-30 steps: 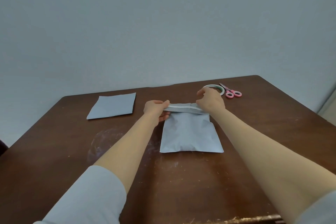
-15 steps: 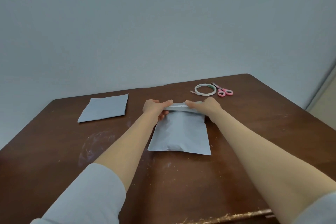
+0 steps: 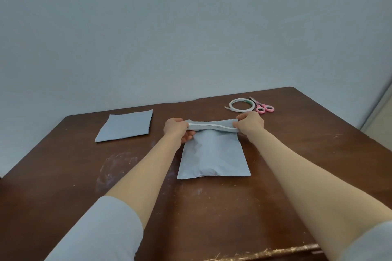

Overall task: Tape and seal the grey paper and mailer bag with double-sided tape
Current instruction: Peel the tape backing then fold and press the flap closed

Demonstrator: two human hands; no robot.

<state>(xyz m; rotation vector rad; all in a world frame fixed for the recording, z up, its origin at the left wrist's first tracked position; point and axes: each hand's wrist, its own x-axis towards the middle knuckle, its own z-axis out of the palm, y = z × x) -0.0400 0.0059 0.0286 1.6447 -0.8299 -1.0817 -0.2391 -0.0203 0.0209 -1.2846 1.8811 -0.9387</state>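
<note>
A grey mailer bag [image 3: 213, 154] lies flat in the middle of the brown table [image 3: 297, 165]. Its top flap [image 3: 212, 126] is raised and folded toward me, with a white tape strip running along it. My left hand [image 3: 177, 130] pinches the flap's left end. My right hand [image 3: 250, 123] pinches its right end. A sheet of grey paper [image 3: 127, 125] lies flat at the back left. A roll of double-sided tape [image 3: 241, 105] sits at the back right, a short loose end sticking out to its left.
Pink-handled scissors [image 3: 263, 107] lie just right of the tape roll. A plain wall stands behind the table's far edge. The near edge [image 3: 265, 253] is chipped and worn. Pale scuffs mark the wood left of the bag.
My right hand slid back along the flap from near its middle to the right end. The flap now stretches taut between both hands. The head view shifted slightly.
</note>
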